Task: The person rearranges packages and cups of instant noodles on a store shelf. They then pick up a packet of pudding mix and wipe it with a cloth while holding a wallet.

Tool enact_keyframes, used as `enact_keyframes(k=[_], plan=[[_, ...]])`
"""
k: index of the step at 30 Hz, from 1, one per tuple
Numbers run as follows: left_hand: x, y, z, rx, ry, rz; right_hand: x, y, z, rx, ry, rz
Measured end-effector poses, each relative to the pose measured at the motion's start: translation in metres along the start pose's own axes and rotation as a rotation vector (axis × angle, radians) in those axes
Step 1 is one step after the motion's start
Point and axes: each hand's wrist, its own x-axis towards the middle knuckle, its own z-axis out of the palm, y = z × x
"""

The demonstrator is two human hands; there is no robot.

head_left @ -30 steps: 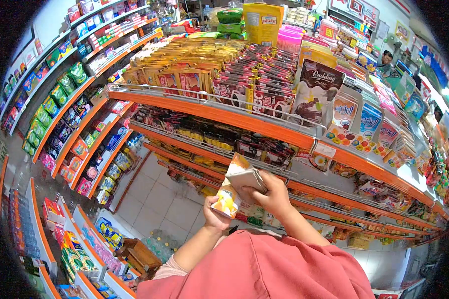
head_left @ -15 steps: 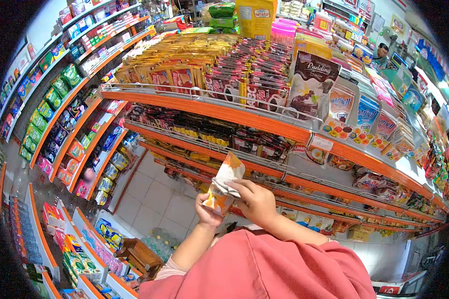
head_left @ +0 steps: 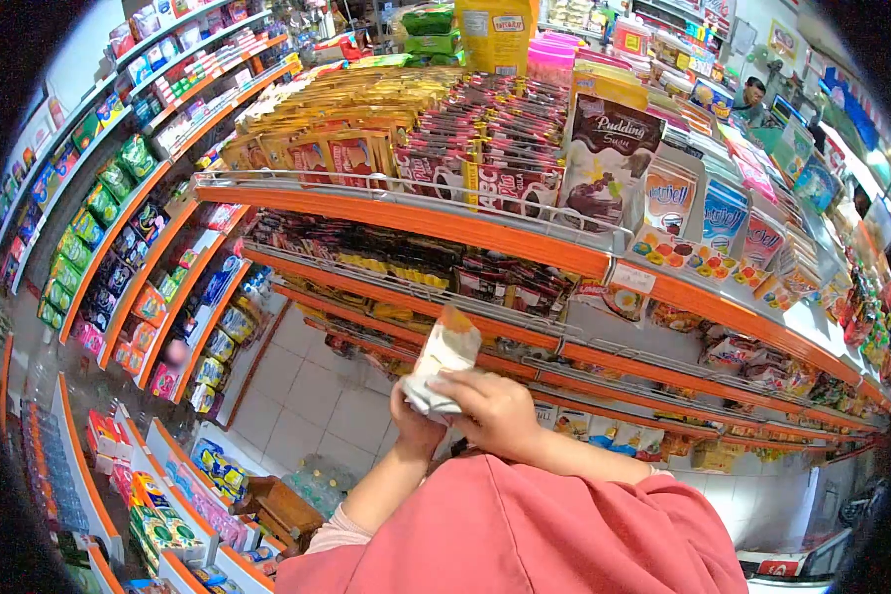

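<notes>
My left hand [head_left: 416, 428] is closed around the lower part of a small white-and-orange packet [head_left: 451, 345], held upright in front of my chest. My right hand [head_left: 497, 408] presses a crumpled white cloth [head_left: 430, 394] against the packet's lower face. The cloth and fingers cover much of that face, so its print cannot be read. Beyond both hands stands a shelf rack with an orange front edge [head_left: 396, 210]. Brown-and-red coffee sachets [head_left: 505, 178] and a brown pudding pouch [head_left: 612, 153] stand on its top level.
Golden sachets [head_left: 337, 109] fill the rack's top left, with jelly powder packets [head_left: 727, 213] at right. Another shelf of green packs [head_left: 99, 203] runs along the left. A brown wooden box [head_left: 282, 510] sits low near my left arm. At the far right is another person [head_left: 750, 99].
My right hand has slid the cloth down and slightly left over the packet, toward my left hand. The packet's orange lower part is now covered. The view has shifted slightly.
</notes>
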Motion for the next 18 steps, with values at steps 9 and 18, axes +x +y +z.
enact_keyframes(k=[9, 18], plan=[[0.012, 0.014, 0.000, -0.100, -0.080, -0.088, 0.010, 0.044, -0.027, -0.022, -0.008, 0.346], [0.001, -0.002, 0.019, 0.045, -0.097, -0.097, 0.003, 0.037, -0.009, -0.275, 0.162, 0.262]])
